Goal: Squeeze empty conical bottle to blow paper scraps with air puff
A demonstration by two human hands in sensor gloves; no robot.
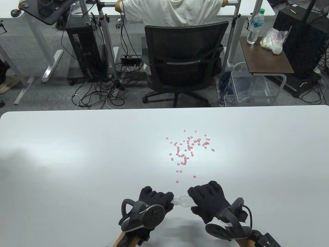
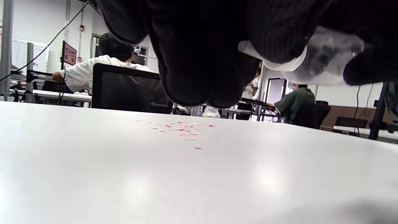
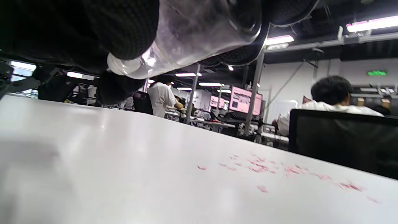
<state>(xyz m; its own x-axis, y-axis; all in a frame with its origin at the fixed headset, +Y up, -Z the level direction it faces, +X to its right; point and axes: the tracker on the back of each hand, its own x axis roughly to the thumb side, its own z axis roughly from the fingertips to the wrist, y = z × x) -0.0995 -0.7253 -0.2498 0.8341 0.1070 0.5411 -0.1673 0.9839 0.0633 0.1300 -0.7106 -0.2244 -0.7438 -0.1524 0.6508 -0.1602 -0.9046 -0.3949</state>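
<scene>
A small clear conical bottle [image 1: 184, 201] lies sideways above the white table [image 1: 77, 154] near its front edge, held between both hands. My left hand [image 1: 168, 199] grips its narrow neck end. My right hand [image 1: 195, 198] grips its wider body. Several small pink paper scraps [image 1: 189, 148] lie scattered on the table beyond the hands, the nearest just past the fingers. The bottle [image 2: 323, 59] shows at the top right of the left wrist view, with the scraps [image 2: 183, 127] far ahead. In the right wrist view the bottle [image 3: 199, 37] fills the top, with the scraps [image 3: 264, 166] at the right.
The table's far edge [image 1: 164, 109] runs beyond the scraps. Behind it a black office chair [image 1: 185, 59] with a seated person stands on the floor. A side table with a water bottle [image 1: 255, 27] and a bag is at the back right.
</scene>
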